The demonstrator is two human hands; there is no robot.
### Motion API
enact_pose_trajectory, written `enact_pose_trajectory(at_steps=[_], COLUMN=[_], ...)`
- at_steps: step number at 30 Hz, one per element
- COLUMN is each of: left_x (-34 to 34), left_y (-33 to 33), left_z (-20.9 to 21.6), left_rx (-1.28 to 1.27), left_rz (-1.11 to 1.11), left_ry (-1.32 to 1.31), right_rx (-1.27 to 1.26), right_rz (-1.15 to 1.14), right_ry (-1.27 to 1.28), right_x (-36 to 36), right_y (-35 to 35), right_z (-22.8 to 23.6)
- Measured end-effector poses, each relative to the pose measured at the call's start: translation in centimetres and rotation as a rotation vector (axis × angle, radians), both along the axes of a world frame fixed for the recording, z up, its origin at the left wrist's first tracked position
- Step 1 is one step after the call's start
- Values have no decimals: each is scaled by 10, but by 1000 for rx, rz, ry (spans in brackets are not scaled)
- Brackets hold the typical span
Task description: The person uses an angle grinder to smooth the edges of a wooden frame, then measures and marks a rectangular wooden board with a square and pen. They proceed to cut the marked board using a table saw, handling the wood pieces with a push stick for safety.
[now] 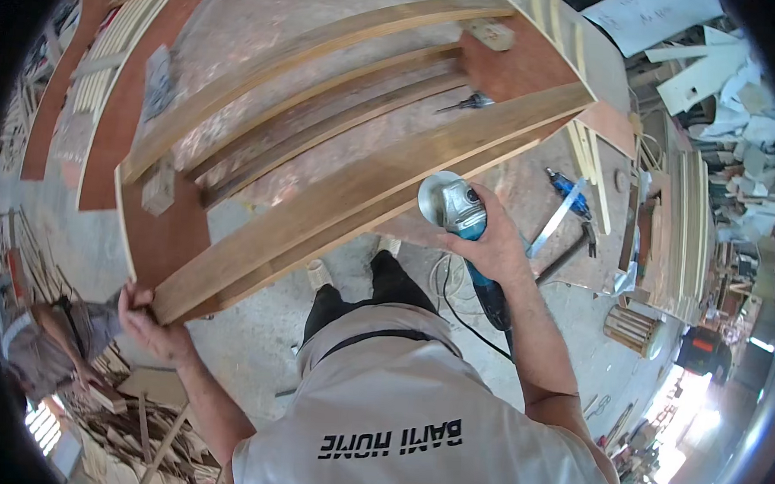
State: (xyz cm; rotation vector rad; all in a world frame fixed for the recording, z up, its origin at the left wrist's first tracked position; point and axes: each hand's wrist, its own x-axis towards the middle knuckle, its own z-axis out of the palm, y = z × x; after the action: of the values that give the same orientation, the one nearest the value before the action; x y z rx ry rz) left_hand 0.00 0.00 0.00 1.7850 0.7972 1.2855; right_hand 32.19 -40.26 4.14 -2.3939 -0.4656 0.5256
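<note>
Right hand (497, 240): grasping grinder (458, 209), palm hidden
Left hand (157, 327): seemingly clasping wooden frame (174, 228), contact unclear
Rails (355, 189): brown, bowed

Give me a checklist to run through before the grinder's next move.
1. Grinder gripped: ok, the right hand is wrapped around its body.
2. Frame steadied: ok, the left hand holds its near left corner.
3. Disc stopped: cannot tell from a still picture.
4. Cord away from the disc: ok, it loops well below it.
5. Gloves on: not ok, both hands are bare.
6. Table cleared of loose tools: not ok, a hammer, a ruler and a blue tool lie to the right.
</note>
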Motion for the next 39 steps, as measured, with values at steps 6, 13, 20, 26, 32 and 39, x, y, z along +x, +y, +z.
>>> enact_pose_trajectory(at_steps=[6, 13, 20, 26, 32, 39], left_x=[8, 34, 29, 18, 6, 9], left_y=[-21, -44, -42, -42, -38, -38], left_z=[6, 39, 32, 32, 24, 28], left_rx=[90, 132, 108, 603, 234, 338], left_rz=[163, 372, 397, 444, 456, 473], left_ry=[184, 375, 313, 726, 505, 605], right_rx=[-12, -83, -94, -133, -145, -73], right_rz=[-92, -178, -223, -159, -148, -27], right_ry=[-36, -43, -5, -48, -28, 121], right_x=[71, 126, 161, 169, 171, 145], right_y=[-51, -95, -115, -115, -110, -100], right_z=[6, 6, 12, 14, 11, 22])
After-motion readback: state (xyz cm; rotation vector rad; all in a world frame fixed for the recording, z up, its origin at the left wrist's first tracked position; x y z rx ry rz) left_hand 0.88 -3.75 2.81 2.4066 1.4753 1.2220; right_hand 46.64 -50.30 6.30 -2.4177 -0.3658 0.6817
